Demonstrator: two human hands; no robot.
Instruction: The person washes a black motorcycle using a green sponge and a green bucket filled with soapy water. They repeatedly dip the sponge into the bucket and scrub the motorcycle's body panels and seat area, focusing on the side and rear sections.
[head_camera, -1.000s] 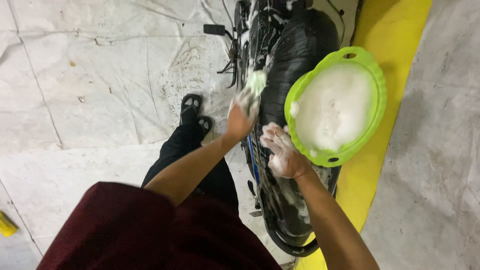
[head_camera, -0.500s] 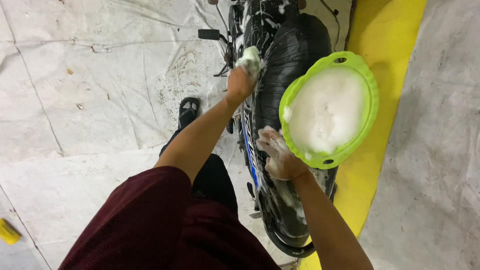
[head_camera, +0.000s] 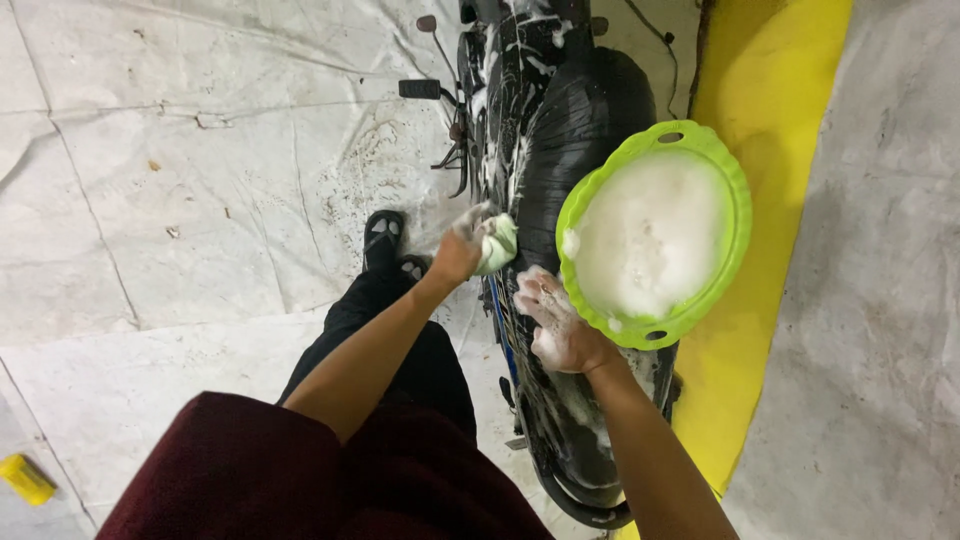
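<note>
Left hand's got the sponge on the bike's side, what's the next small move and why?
Probably wipe the sponge in the left hand forward along the motorcycle: suds streak the side ahead. The right hand rests soapy on the seat beside the green basin of foam.

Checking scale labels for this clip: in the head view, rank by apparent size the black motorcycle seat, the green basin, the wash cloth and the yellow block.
Largest to smallest:
1. black motorcycle seat, though the basin covers part of it
2. green basin
3. wash cloth, in the left hand
4. yellow block, also farthest away, so less sure
</note>
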